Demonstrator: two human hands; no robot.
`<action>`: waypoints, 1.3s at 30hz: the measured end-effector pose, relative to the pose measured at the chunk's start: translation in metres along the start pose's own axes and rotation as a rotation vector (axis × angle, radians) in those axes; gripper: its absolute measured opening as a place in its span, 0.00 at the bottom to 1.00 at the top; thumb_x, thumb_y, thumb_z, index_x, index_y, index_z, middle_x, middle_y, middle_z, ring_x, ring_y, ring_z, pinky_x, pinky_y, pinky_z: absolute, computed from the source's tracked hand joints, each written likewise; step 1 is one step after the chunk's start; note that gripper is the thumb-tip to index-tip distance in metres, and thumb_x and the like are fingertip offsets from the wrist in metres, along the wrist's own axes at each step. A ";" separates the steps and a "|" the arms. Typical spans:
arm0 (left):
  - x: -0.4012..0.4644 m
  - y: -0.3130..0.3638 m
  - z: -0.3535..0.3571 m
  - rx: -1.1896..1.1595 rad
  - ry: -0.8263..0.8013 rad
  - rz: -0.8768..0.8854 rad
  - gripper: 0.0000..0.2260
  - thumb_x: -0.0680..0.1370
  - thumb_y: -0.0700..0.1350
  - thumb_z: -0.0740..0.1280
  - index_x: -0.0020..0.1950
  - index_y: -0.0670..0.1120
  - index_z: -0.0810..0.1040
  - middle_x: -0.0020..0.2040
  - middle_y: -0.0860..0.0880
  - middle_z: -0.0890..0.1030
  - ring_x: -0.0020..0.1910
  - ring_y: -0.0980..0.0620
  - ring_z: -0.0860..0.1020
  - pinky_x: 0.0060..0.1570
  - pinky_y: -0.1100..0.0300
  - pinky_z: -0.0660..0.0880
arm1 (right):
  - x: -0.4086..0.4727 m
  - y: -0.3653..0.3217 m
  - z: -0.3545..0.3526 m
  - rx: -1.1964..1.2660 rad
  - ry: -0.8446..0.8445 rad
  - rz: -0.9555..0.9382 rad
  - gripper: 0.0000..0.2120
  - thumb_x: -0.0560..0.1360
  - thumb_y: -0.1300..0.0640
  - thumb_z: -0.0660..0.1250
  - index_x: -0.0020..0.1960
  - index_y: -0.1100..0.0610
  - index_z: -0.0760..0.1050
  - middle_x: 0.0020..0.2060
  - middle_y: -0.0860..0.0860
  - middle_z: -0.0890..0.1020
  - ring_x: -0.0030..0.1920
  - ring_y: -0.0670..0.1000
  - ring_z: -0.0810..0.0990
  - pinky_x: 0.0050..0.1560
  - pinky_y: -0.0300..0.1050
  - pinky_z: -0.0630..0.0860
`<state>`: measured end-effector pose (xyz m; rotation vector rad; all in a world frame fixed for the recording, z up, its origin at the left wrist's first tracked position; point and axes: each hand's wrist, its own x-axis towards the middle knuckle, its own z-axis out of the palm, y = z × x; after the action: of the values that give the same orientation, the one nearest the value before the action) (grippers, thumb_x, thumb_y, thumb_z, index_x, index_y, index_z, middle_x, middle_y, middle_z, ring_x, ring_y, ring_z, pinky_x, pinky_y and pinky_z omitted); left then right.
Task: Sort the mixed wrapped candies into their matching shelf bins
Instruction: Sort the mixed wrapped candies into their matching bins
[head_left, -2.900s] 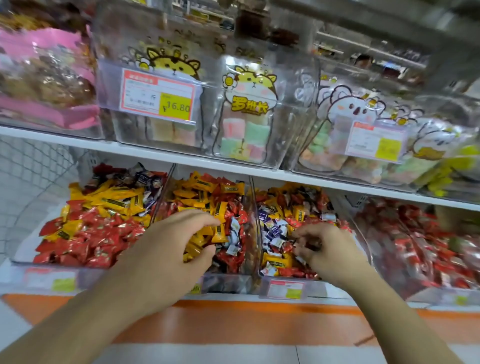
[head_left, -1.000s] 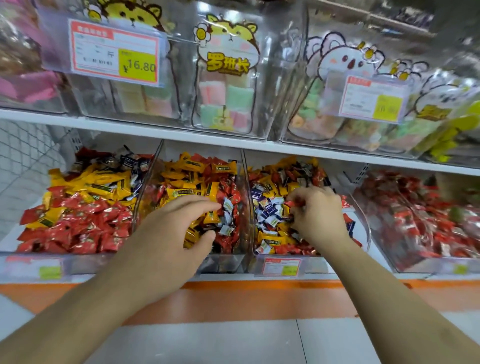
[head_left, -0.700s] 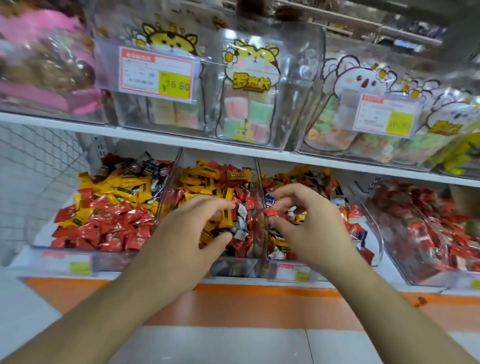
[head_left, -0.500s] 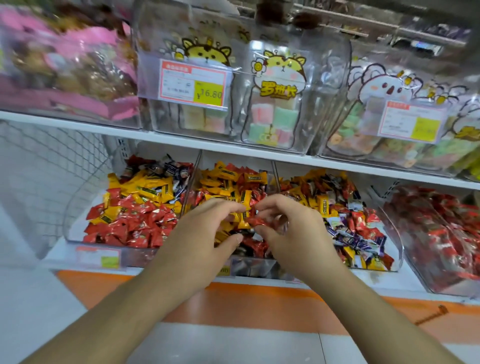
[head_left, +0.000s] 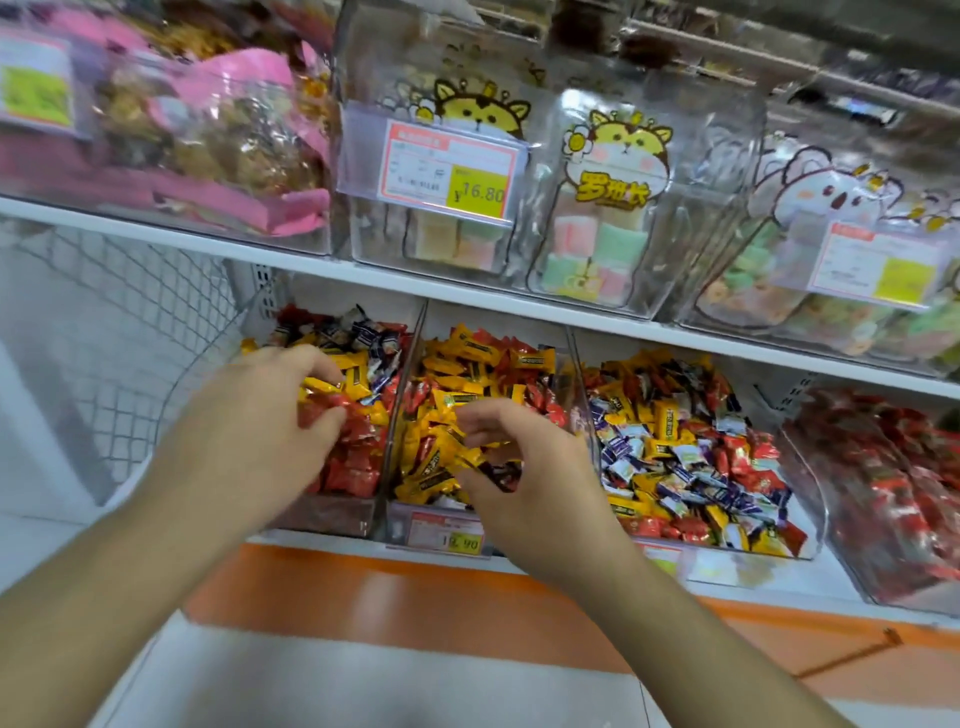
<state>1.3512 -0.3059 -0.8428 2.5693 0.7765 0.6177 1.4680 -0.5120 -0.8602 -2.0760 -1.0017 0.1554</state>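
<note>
head view. the left hand (head_left: 260, 415) had shifted from the middle bin (head_left: 470, 525) to the left bin (head_left: 337, 514), thumb and fingers pinching a red wrapped candy (head_left: 332, 401) over that bin's red and yellow heap. the right hand (head_left: 519, 467), half a second earlier meeting the left at the divider, now hovered over the middle bin's yellow candies (head_left: 457, 374), fingers loosely curled, nothing plainly held. the mixed bin (head_left: 800, 540) lay right; a price tag (head_left: 449, 169) hung on the far upper shelf.

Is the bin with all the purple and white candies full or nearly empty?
Fairly full: the third bin holds mixed candies heaped from its front wall to the back.
</note>
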 end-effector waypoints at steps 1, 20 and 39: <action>0.000 -0.001 -0.001 0.039 -0.023 -0.004 0.15 0.74 0.50 0.76 0.60 0.56 0.81 0.58 0.50 0.82 0.55 0.46 0.80 0.52 0.51 0.74 | -0.001 0.002 -0.004 -0.020 0.018 -0.004 0.20 0.78 0.60 0.74 0.68 0.47 0.76 0.56 0.38 0.79 0.58 0.40 0.77 0.57 0.40 0.78; -0.027 0.099 0.074 -0.275 -0.277 0.389 0.12 0.81 0.52 0.67 0.62 0.65 0.75 0.58 0.77 0.68 0.54 0.85 0.65 0.52 0.76 0.65 | -0.012 0.145 -0.113 -0.391 -0.132 0.250 0.18 0.79 0.61 0.71 0.66 0.46 0.82 0.60 0.40 0.83 0.59 0.39 0.78 0.60 0.25 0.70; -0.030 0.095 0.073 -0.299 -0.275 0.399 0.11 0.81 0.49 0.67 0.62 0.61 0.78 0.60 0.71 0.75 0.64 0.74 0.67 0.55 0.84 0.60 | -0.009 0.145 -0.102 -0.496 0.147 0.192 0.07 0.77 0.58 0.74 0.43 0.47 0.85 0.40 0.39 0.84 0.42 0.39 0.81 0.46 0.41 0.81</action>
<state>1.4064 -0.4139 -0.8667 2.4634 0.0711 0.4363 1.5920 -0.6331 -0.8976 -2.5910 -0.8055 -0.1645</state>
